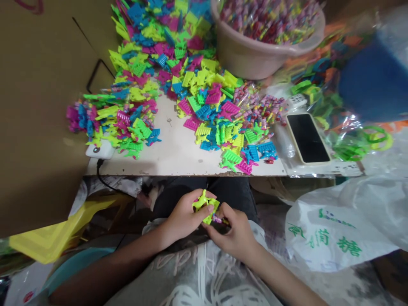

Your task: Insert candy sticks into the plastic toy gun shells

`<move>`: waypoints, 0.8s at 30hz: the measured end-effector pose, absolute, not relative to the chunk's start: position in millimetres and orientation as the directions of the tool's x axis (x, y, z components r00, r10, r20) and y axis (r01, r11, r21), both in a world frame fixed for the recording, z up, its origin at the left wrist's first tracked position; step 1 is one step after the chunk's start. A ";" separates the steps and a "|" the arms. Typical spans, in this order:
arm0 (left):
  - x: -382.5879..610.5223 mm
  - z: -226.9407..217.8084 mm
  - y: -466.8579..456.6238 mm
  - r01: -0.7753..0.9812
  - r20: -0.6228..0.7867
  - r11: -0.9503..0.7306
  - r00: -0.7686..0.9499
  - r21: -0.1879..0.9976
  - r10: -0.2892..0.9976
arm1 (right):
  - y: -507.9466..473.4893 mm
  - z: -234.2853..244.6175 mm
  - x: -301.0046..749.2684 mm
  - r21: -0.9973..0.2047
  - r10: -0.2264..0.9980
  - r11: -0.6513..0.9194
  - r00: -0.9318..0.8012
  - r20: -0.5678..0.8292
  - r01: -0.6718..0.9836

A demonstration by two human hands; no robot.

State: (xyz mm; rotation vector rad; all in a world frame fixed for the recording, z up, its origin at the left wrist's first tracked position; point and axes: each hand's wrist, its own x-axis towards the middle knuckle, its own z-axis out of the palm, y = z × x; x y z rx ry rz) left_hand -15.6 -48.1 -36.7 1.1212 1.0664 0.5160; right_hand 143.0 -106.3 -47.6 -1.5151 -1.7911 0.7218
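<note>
My left hand [185, 214] is closed around a small yellow-green plastic toy piece [204, 206], held over my lap just below the table edge. My right hand [234, 231] pinches the same piece from the right, together with a small wrapped candy packet [219, 219] at its fingertips. Both hands touch each other at the piece. On the white table [178, 148] above lie heaps of the same toy pieces [204, 106] in yellow, green, blue and pink.
A beige basin [255, 51] full of wrapped candies stands at the back. Loose candy packets [261, 108] lie beside a phone [307, 138]. A white power bank [98, 149] with cable sits at the left edge. A white plastic bag [334, 229] lies at my right.
</note>
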 end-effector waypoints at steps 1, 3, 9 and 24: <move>-16.2 -38.3 -48.2 0.160 -0.426 0.399 0.446 0.903 0.787 | -108.6 -50.2 141.4 -0.775 0.988 0.152 -0.088 0.124 0.613; -17.7 -41.1 -47.3 0.155 -0.424 0.398 0.442 0.904 0.790 | -110.3 -54.1 141.5 -0.756 0.992 0.123 -0.085 0.089 0.642; -17.7 -38.6 -38.8 0.104 -0.549 0.558 0.396 0.823 0.736 | -100.0 -52.9 156.8 -0.821 0.990 0.109 -0.140 0.036 0.560; -19.6 -43.7 -39.1 0.234 -0.507 0.450 0.391 0.862 0.768 | -99.5 -68.0 151.7 -0.894 0.989 0.137 -0.105 0.102 0.427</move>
